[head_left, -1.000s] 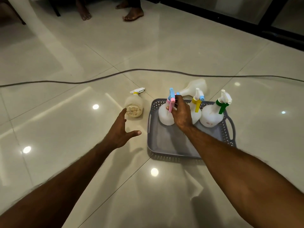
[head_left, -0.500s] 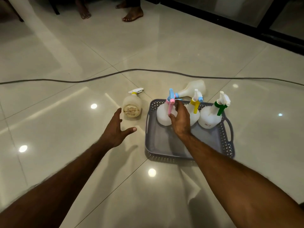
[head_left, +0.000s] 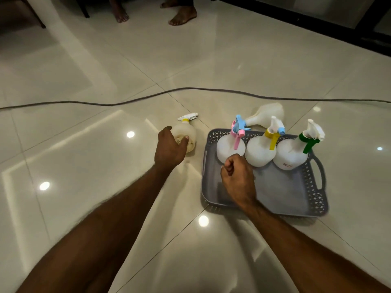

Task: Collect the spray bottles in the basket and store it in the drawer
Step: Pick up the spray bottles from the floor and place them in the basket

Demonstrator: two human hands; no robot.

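Bottles mostly gathered: three stand upright along the far wall of the grey basket (head_left: 315,199), pink-trigger bottle (head_left: 229,148), yellow-trigger bottle (head_left: 259,152) and green-trigger bottle (head_left: 288,156), shoulder to shoulder. Two remain on the floor (head_left: 84,157): a yellow-collared bottle (head_left: 190,132) upright just left of the basket, and a blue-nozzled bottle (head_left: 265,114) lying on its side just behind the far rim. Left hand (head_left: 169,150) wraps the yellow-collared bottle, thumb and fingers spread around its belly, seemingly in contact; a firm grip not confirmed. Right hand (head_left: 238,179) hovers over the basket's near left area, fingers curled loosely in, holding nothing. Bottles look like thin translucent plastic, rounded and smooth; likely light and a little squashy if empty, contents not discernible. Belly is wide for one hand, so the neck under the trigger looks the surer hold. Basket is perforated plastic with cut-out handles at both ends; probably flexes when loaded, so best lifted by both handles with bottles kept from toppling. Floor is glossy pale tile with bright lamp reflections, likely slick, so bottles may skid. A dark cable (head_left: 190,89) crosses beyond the work area. Bare feet (head_left: 182,16) of another person at far edge. No drawer in view
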